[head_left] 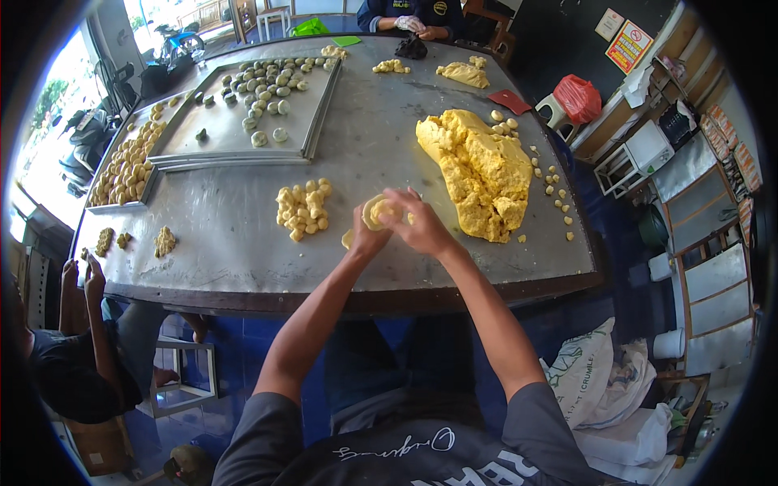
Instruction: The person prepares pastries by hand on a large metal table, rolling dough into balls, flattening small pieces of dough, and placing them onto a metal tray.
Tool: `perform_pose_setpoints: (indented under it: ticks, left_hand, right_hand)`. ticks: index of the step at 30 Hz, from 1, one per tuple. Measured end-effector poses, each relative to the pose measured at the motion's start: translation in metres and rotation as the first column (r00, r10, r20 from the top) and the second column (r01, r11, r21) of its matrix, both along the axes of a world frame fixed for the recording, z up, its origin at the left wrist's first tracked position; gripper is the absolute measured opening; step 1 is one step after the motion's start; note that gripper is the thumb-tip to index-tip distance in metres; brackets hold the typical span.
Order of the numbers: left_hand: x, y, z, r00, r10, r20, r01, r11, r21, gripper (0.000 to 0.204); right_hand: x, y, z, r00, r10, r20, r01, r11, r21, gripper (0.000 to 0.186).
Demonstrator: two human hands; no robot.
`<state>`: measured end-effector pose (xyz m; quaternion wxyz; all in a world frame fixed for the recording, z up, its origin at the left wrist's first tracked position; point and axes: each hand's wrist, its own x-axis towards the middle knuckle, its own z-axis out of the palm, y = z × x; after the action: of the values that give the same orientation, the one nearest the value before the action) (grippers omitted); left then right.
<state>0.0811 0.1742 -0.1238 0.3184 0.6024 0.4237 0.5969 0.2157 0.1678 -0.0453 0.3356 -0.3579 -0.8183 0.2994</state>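
My left hand (366, 228) cups a pale, flattened dough piece (375, 212), its fingers curled round it. My right hand (415, 224) overlaps the same piece, fingertips pressing on its face; part of the piece is hidden by them. Another small pale piece (348, 239) lies on the metal table (365, 121) beside my left hand. To the left of my hands is a heap of pale dough balls (300, 206). To their right sits a large, crumbly mass of yellow dough (474, 174), with small round pieces (555, 190) scattered along its right side.
Stacked trays (227, 146) hold greenish balls; another tray (121, 182) holds pale balls. Dough lumps (463, 74) and a red scraper (509, 102) lie farther back. A co-worker (69, 356) works at the left edge, another (409, 24) across the table. Sacks (583, 373) stand at lower right.
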Motion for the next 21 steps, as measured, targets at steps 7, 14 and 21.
perform_pose_setpoints:
  ticks: [7,14,21]
  left_hand:
    - [0.007,-0.009,0.012,0.998,0.017,0.055,-0.018,1.000,0.017,0.016]
    - [0.003,-0.001,0.004,0.989,-0.084,0.120,0.086,0.996,-0.007,0.016]
    - [0.005,-0.001,-0.014,0.988,0.083,0.127,-0.078,0.996,-0.048,0.029]
  right_hand:
    - [-0.007,0.005,-0.024,0.971,-0.218,-0.096,0.196,0.960,-0.198,0.089]
    - [-0.010,0.014,-0.027,0.948,-0.276,0.157,0.308,0.920,-0.242,0.094]
    - [-0.009,0.001,-0.005,0.852,-0.350,-0.388,0.043,0.788,-0.615,0.096]
